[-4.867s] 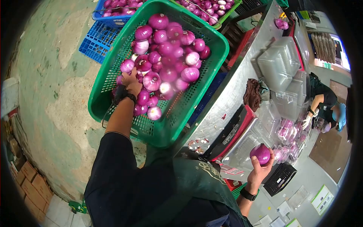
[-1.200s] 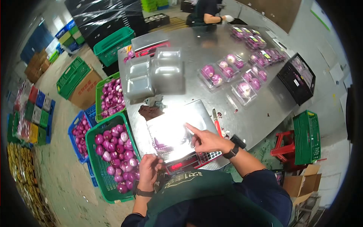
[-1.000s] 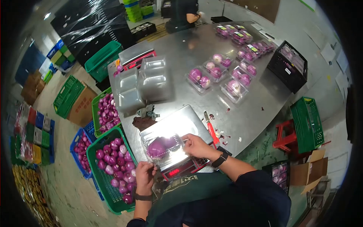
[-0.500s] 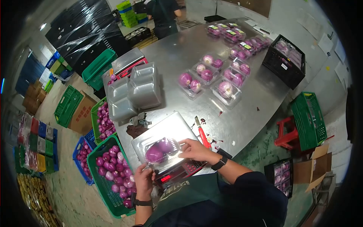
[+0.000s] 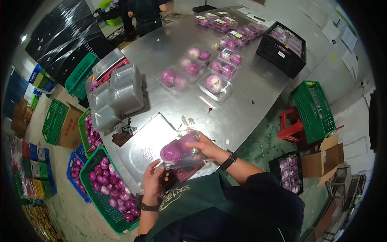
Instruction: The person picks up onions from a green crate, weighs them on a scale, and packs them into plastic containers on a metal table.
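A clear plastic clamshell box [image 5: 172,158] holding two purple onions [image 5: 171,151] is lifted just above the scale's metal pan [image 5: 141,145] and tilted. My right hand [image 5: 205,146] grips its right end, thumb on top. Close to the box's left corner is my left hand [image 5: 155,177], its fingers loosely curled with a gap from the thumb; whether a fingertip touches the plastic is hard to tell. Below the box, the scale's red front panel [image 5: 189,171] is partly covered.
Filled onion boxes [image 5: 215,82] stand across the steel table [image 5: 173,44], near a black crate [image 5: 282,50]. Stacked empty trays [image 5: 125,90] sit at the left. A green crate of loose onions [image 5: 111,189] is on the floor to the left. A co-worker [image 5: 145,16] stands beyond the table.
The onion box has come up off the scale pan and moved right, in my right hand. My left hand has loosened from its corner. The view has shifted right.
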Action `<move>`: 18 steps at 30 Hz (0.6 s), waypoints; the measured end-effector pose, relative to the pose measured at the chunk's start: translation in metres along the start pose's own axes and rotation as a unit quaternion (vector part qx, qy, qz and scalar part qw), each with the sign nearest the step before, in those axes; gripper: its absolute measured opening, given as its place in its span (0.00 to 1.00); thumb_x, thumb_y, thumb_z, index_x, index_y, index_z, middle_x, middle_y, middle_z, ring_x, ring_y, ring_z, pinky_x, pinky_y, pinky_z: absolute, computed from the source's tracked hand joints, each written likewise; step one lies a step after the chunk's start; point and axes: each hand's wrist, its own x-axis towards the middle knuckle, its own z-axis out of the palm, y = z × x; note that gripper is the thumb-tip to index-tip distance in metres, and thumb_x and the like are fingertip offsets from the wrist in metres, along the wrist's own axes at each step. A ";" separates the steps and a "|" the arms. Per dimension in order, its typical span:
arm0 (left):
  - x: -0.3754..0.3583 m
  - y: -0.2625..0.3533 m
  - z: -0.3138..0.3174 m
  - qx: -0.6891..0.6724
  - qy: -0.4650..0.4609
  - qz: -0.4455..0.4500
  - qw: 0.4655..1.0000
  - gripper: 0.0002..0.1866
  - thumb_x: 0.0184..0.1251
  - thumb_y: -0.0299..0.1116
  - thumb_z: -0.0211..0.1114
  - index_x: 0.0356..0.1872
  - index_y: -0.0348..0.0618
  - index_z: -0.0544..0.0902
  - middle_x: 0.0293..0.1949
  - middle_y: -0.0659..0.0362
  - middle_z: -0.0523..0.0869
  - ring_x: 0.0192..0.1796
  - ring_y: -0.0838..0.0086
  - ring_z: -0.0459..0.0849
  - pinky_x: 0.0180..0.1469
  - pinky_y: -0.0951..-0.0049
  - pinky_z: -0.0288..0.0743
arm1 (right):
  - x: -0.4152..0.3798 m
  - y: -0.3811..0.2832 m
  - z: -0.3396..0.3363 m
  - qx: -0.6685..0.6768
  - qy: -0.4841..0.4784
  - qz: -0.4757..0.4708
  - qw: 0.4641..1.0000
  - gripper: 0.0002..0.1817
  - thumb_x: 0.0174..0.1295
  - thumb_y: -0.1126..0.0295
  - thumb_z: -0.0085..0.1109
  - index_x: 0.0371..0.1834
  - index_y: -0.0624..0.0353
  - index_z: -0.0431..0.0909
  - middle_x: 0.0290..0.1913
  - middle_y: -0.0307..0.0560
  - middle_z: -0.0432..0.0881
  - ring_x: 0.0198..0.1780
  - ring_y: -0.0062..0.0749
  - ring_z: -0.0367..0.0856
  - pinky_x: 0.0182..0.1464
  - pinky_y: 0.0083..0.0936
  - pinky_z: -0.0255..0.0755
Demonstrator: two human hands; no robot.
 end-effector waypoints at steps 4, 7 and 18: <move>-0.005 0.009 0.007 -0.009 0.001 0.009 1.000 0.22 0.73 0.29 0.69 0.64 0.36 0.75 0.41 0.54 0.88 0.34 0.71 0.85 0.34 0.71 0.80 | 0.018 0.014 -0.019 0.145 0.019 -0.054 0.988 0.31 0.70 0.60 0.66 0.72 0.61 0.69 0.60 0.50 0.79 0.58 0.34 0.82 0.52 0.34 0.83; -0.011 0.005 -0.006 0.001 0.000 0.021 1.000 0.18 0.74 0.31 0.68 0.60 0.38 0.77 0.45 0.51 0.89 0.34 0.69 0.85 0.35 0.69 0.81 | 0.026 -0.006 -0.045 0.245 0.047 -0.037 0.968 0.21 0.73 0.57 0.58 0.63 0.56 0.80 0.53 0.45 0.85 0.52 0.40 0.89 0.55 0.50 0.88; -0.020 0.004 -0.011 -0.001 0.040 0.023 0.999 0.16 0.74 0.32 0.68 0.57 0.37 0.78 0.45 0.50 0.89 0.35 0.70 0.86 0.36 0.68 0.82 | 0.104 -0.038 -0.118 -0.210 0.420 -0.013 0.883 0.60 0.55 0.47 0.74 0.80 0.76 0.53 0.75 0.76 0.67 0.77 0.65 0.65 0.80 0.42 0.58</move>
